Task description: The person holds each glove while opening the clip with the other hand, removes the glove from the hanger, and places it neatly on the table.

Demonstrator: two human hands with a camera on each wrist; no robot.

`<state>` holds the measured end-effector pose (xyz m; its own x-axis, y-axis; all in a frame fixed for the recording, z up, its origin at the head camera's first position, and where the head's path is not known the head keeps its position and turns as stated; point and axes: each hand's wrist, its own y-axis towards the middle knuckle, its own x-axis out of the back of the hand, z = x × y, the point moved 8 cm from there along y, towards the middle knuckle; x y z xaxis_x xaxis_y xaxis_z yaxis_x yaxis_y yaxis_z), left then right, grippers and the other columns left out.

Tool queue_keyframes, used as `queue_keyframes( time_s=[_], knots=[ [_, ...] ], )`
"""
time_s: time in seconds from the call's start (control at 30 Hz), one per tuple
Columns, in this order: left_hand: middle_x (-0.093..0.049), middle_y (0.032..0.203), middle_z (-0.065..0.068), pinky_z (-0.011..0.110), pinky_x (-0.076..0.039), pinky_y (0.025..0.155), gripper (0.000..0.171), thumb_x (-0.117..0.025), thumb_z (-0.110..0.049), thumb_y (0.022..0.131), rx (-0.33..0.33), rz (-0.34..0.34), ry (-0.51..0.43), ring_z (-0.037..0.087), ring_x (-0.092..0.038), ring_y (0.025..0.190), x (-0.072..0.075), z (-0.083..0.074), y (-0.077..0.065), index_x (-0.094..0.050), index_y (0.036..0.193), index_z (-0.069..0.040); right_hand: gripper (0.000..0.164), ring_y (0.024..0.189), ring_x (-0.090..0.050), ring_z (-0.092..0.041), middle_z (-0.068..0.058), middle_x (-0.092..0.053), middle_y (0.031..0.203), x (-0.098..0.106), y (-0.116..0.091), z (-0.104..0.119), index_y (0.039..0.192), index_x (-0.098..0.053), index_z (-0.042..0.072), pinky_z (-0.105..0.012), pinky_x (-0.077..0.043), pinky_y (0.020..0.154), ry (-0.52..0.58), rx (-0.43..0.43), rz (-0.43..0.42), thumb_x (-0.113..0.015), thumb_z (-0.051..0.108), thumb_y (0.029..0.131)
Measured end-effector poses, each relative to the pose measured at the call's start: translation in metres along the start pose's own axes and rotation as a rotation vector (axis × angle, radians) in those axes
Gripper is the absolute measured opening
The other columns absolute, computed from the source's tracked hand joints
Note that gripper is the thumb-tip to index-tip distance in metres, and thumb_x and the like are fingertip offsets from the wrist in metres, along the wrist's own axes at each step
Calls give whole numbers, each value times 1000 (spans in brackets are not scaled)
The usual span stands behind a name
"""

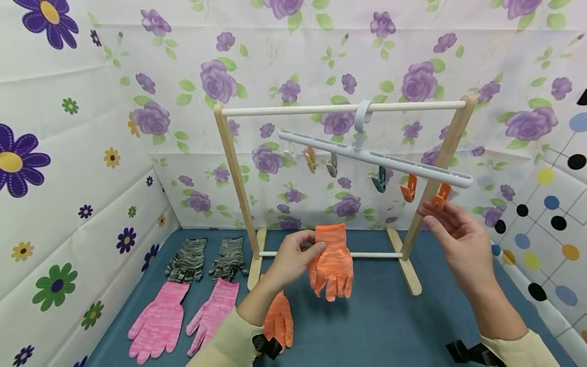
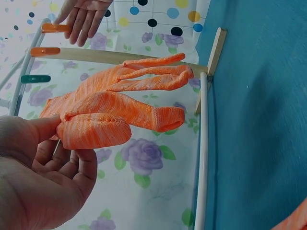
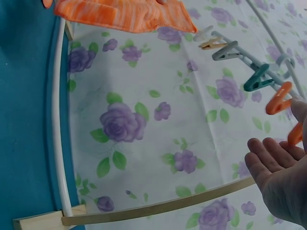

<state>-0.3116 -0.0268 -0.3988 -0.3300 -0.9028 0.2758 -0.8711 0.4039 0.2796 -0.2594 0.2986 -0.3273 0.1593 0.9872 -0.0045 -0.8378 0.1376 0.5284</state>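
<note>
My left hand [image 1: 291,257] pinches an orange knitted glove [image 1: 334,262] near its cuff, between thumb and fingers. The glove hangs fingers down in the head view. My right hand [image 1: 465,250] is raised at the right end of a white hanger [image 1: 412,165], its fingers loosely extended by the outermost orange clip [image 1: 441,197]. Fingertips appear to touch that clip, with the thumb apart below it. Along the hanger hang another orange clip [image 1: 408,188], a dark green clip [image 1: 379,180], a grey clip [image 1: 332,165], a tan clip [image 1: 310,159] and a pale one.
The hanger hooks over the top rod of a wooden rack [image 1: 284,110] and tilts down to the right. On the blue table [image 1: 367,316] lie a second orange glove [image 1: 278,318], partly behind my left arm, pink gloves [image 1: 158,321] and grey-black gloves [image 1: 187,260].
</note>
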Motion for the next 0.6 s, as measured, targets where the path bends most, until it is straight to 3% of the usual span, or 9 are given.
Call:
queue_keyframes(
  time_s=[0.23,0.43,0.6],
  knots=[
    [-70,104,8,33,-56,70,17,-67,-22,108,24,5,-12,22,-71,81,6,7,-6,-74,115,-9,53,125,-66,-6,-12,-64,146,0,-9,-12,154,-52,2,-14,-50,96,-144,-46,28,-69,11,105],
    [-70,104,7,33,-56,72,15,-66,-21,108,57,12,-14,21,-72,89,9,15,-14,-72,111,-7,56,127,-64,-5,-15,-63,147,-2,-19,-24,158,-48,6,-14,-51,94,-238,-89,72,-68,16,107],
    [-69,99,5,32,-52,69,15,-65,-21,109,85,13,15,20,-64,82,11,23,-20,-73,110,-8,58,128,-63,-5,-16,-61,149,-5,-25,-30,160,-47,10,-13,-50,94,-316,-108,89,-68,22,107]
  ],
)
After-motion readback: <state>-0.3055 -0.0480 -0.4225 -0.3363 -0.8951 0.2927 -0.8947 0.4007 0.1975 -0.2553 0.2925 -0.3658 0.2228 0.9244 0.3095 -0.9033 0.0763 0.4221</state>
